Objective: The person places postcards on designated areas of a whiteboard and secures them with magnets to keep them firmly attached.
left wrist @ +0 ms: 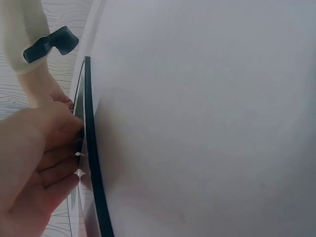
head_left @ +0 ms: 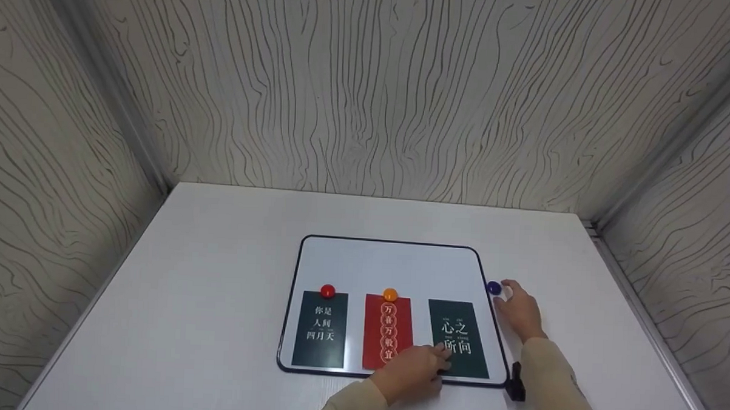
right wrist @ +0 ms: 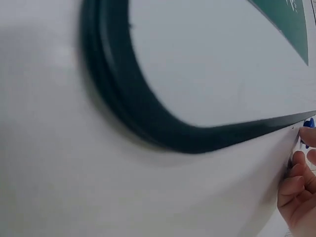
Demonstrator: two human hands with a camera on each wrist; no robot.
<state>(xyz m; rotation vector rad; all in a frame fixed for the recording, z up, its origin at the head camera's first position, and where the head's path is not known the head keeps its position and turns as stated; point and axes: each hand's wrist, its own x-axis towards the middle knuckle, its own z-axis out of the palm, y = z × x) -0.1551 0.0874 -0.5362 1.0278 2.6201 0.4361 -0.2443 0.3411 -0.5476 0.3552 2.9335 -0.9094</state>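
Note:
My right hand is at the right edge of a black-framed whiteboard, with thumb and forefinger at a round blue magnet. In the right wrist view the fingers partly cover the magnet. My left hand lies low on the board, its fingertips on the lower left part of a dark green card with white characters. From the left wrist the fingers show stretched over the board's surface. That card's top edge has no magnet on it.
On the board, a red magnet sits atop another dark green card, and an orange magnet atop a red card. The white table meets patterned walls. A black wrist device is by the right sleeve.

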